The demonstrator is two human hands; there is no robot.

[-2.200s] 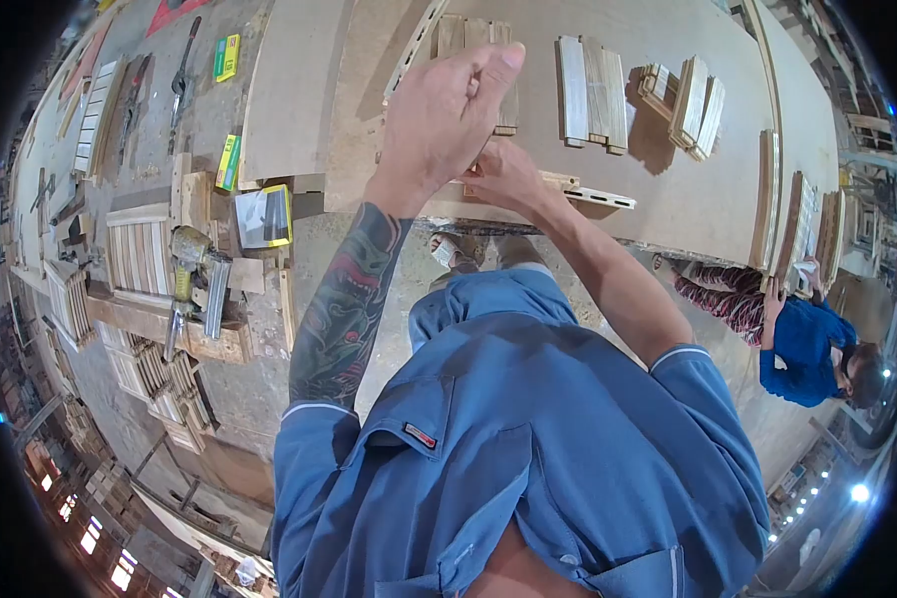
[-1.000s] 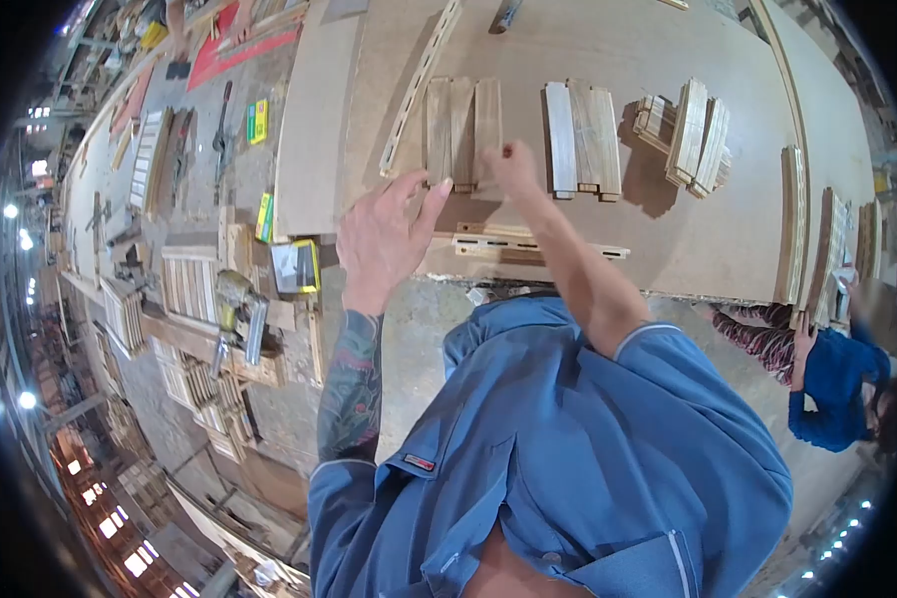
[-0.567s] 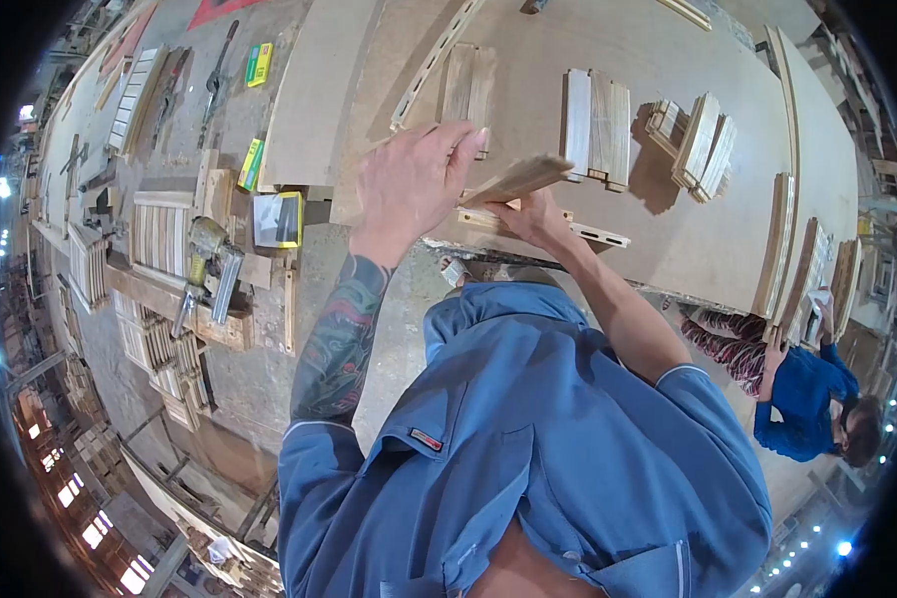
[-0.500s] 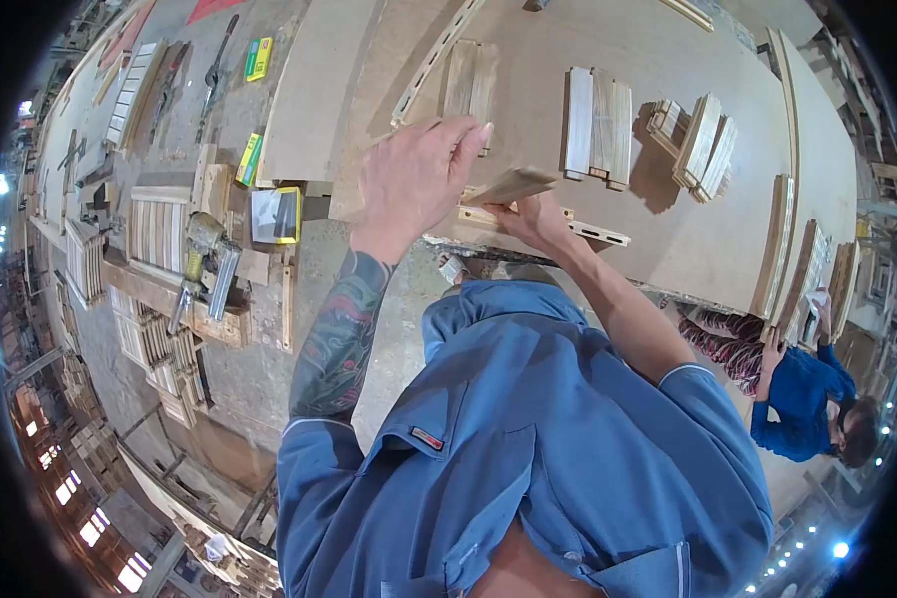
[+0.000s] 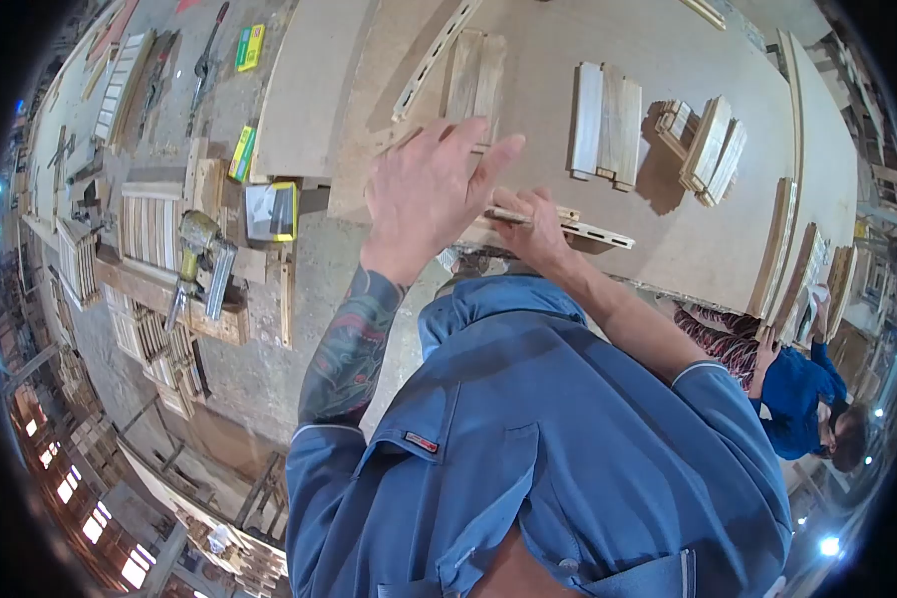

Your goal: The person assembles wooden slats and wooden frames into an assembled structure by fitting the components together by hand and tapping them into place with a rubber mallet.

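Note:
My left hand (image 5: 431,194) is open over the near edge of the worktable, fingers stretched and thumb apart, palm facing down. Close to its right, my right hand (image 5: 536,231) grips a short wooden slat (image 5: 506,213), seen nearly edge-on and partly hidden by the fingers. Under and beside that hand lies a slotted wooden rail (image 5: 603,236) along the table's edge. Just beyond my left hand, a pair of slats (image 5: 476,75) rests on the board, with another slotted rail (image 5: 431,70) slanting beside it.
Farther right on the worktable (image 5: 558,35) are a flat group of slats (image 5: 608,125) and a stacked bundle (image 5: 713,149). To the left, a nail gun (image 5: 201,244) lies by slatted panels (image 5: 149,224) and yellow-green boxes (image 5: 250,47). A person in blue (image 5: 802,394) handles boards at right.
The slat in my right hand has turned from showing its broad face to nearly edge-on, and sits lower. My left hand's fingers have spread, its thumb reaching farther right.

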